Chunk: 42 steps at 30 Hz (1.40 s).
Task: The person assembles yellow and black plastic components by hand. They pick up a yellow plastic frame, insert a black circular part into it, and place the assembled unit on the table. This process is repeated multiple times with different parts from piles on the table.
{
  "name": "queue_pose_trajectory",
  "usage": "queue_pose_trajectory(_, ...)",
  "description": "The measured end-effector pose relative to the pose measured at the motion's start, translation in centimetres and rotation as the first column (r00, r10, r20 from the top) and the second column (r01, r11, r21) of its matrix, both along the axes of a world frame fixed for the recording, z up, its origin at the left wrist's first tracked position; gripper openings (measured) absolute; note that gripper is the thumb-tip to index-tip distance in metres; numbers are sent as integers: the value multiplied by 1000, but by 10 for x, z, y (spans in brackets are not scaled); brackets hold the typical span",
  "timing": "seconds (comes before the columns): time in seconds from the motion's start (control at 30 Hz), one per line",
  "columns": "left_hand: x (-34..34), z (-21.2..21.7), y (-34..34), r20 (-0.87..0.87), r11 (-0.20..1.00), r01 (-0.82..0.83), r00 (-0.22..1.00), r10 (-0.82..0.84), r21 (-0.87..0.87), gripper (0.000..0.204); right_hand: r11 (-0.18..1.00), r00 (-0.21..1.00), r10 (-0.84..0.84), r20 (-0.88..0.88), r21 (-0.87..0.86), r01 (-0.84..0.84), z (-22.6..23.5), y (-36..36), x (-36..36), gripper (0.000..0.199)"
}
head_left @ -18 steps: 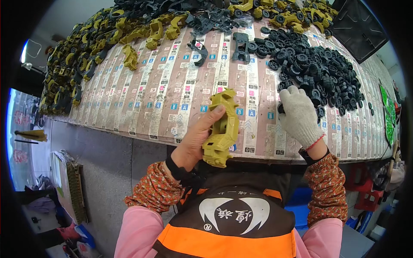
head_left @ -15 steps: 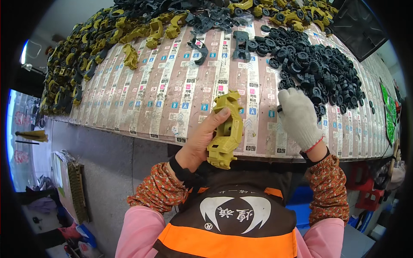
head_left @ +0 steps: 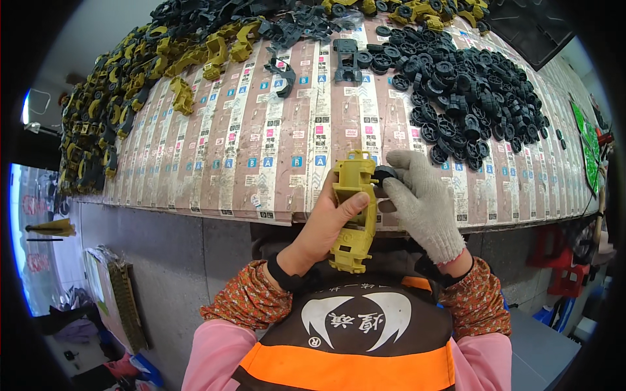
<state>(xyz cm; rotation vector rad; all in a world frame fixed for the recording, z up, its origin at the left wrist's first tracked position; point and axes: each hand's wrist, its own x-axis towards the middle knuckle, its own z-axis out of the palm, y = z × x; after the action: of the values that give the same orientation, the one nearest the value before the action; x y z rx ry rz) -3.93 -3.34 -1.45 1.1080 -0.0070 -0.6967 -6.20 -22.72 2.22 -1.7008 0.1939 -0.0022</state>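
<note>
The left hand grips a yellow body, no wheel visibly fitted; the right hand pinches a black wheel beside it; a wheel heap lies unused.

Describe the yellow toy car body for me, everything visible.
The yellow toy car body looks like moulded plastic, with gaps and small side pegs. It points forward, partly over the table, in the left hand's grip, thumb across it. A dark wheel is close by its right side; contact unclear.

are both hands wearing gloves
No, the left hand holding the yellow toy body is bare; only the right hand is gloved.
</note>
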Motion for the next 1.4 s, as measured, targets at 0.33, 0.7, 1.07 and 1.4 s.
queue_pose_trajectory(0.33, -7, -18, -8, 246, 997, -46, 969, 31, 55, 68, 969, 986, 37, 163, -246, 5, -20, 4, -16, 35)
queue_pose_trajectory(0.7, -10, -14, -9, 241, 998, -13, 971, -2, 58, 65, 995, 997, -50, 57, -89, 55, -24, 4, -15, 32)
queue_pose_trajectory(1.07, -5, -21, -3, 535, 926, -30, 823, -191, 376, 72, 920, 957, 61, 285, -387, 57, -26, 7, -26, 33)
queue_pose_trajectory(1.4, -10, -10, -6, 588, 846, 53, 695, -413, 531, 62, 928, 985, 36, 168, -373, 30, -11, -6, -34, 30)
